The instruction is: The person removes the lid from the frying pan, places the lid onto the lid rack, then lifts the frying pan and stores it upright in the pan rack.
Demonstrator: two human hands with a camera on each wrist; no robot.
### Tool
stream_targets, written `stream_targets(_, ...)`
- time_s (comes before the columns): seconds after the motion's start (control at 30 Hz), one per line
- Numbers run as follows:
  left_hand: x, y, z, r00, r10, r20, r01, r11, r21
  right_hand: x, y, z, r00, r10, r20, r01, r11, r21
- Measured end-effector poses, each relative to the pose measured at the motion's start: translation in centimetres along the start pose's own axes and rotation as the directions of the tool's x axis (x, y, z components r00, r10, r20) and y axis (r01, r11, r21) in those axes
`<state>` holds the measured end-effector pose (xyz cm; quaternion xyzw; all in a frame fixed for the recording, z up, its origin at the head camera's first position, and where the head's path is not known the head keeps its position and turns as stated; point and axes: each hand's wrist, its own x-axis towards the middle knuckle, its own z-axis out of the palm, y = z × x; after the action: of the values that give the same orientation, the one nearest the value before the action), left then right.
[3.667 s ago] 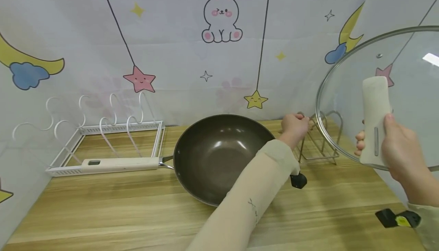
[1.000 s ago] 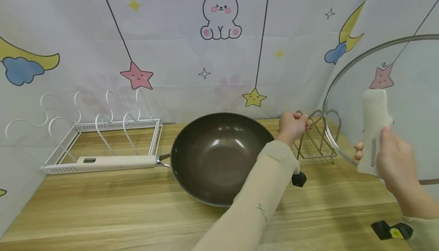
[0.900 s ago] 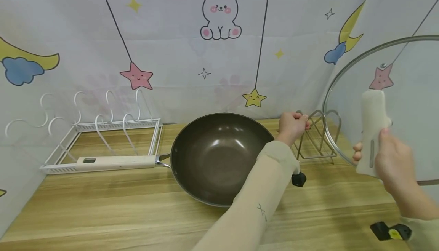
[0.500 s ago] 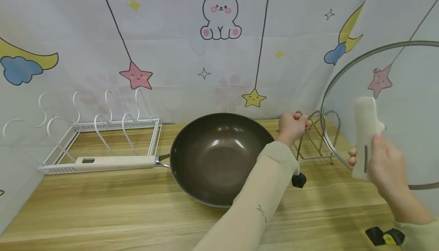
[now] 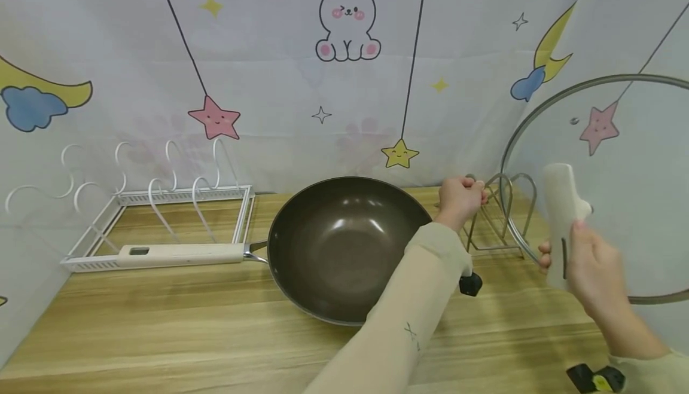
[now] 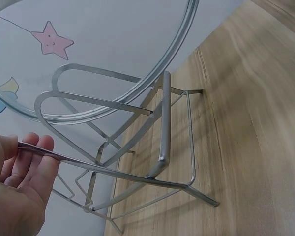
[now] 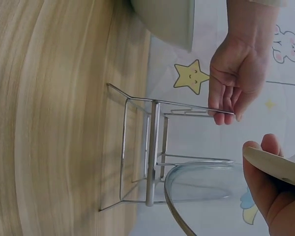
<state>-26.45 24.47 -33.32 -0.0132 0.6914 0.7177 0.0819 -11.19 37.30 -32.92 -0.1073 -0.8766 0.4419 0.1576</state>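
My right hand (image 5: pixel 597 268) grips the cream handle (image 5: pixel 562 220) of a large glass lid (image 5: pixel 635 191) held upright at the right. The lid's metal rim (image 7: pixel 168 189) reaches the far loops of a small metal wire rack (image 6: pixel 164 123); whether it touches the wire I cannot tell. Fingers and thumb of my left hand (image 5: pixel 462 199) pinch the wire loop at the rack's near-left end, also plain in the left wrist view. A dark wok (image 5: pixel 344 250) with a cream handle stands left of the rack, partly hidden by my left forearm.
A white rack (image 5: pixel 247 214) with several curved wire dividers stands at the left, the wok's handle (image 5: pixel 183 255) crossing its front edge. Behind the wooden table (image 5: pixel 215 334) hangs a printed cloth (image 5: pixel 280 83). Each wrist carries a black strap mount (image 5: pixel 470 284).
My right hand has lowered the lid and shifted it left, its handle coming closer to the wire rack. My left hand keeps its hold on the rack, and the wok stays put.
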Motion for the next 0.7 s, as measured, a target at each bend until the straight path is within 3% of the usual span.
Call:
stream_targets(0.37,-0.22,0.04,0.23,1.0,0.014,0.006,-0.014,0.997,0.071,-0.1,0.73,0.4,1.0,-0.013,0.021,0.013,1.0,-0.007)
stream_targets(0.7,-0.12,-0.1,-0.29,1.0,0.013,0.019,-0.014,0.998,0.066,0.34,0.18,0.9,0.998,0.004,0.056,-0.004,1.0,-0.001)
